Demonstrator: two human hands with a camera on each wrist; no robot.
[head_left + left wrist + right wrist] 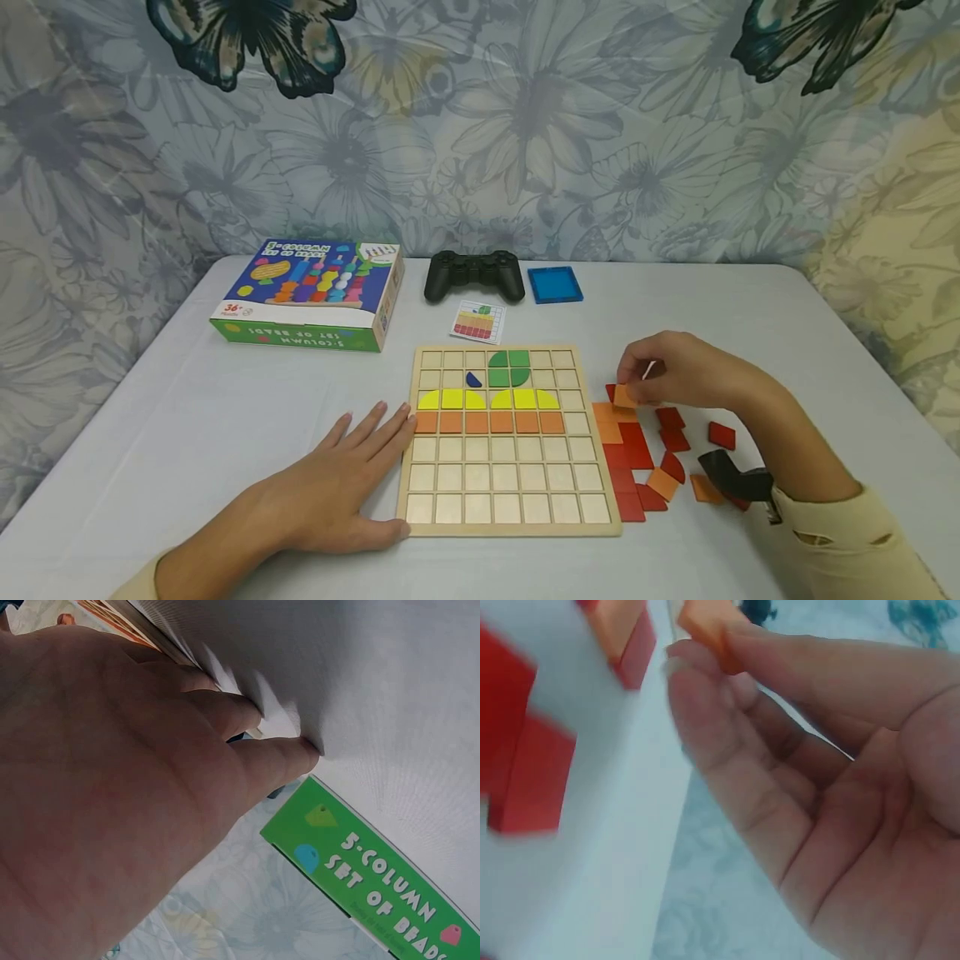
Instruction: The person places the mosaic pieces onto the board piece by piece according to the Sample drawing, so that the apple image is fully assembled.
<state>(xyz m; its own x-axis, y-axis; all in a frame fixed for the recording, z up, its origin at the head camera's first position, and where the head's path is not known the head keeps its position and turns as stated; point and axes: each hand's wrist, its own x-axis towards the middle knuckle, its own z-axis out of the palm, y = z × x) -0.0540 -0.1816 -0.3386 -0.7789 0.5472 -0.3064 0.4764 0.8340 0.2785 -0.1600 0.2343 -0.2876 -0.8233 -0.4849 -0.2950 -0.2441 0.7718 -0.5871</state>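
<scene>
A wooden grid board [517, 529] lies flat on the table. A row of orange squares [476, 422] fills most of one grid row, below yellow pieces [452, 399], a green leaf-like group [508, 368] and a small blue piece [473, 380]. My left hand [337, 492] rests with fingers spread on the table, touching the board's left edge. Just right of the board, my right hand [690, 371] pinches an orange square tile [709, 622] between thumb and fingers. Beneath and near it lie loose red tiles [637, 446] and orange tiles [609, 423].
Behind the board lies a pattern card [477, 322], with a black game controller [474, 277] and a blue tray [555, 285] farther back. A bead-set box [307, 296] stands at the back left. More red pieces [722, 434] lie near the right wrist.
</scene>
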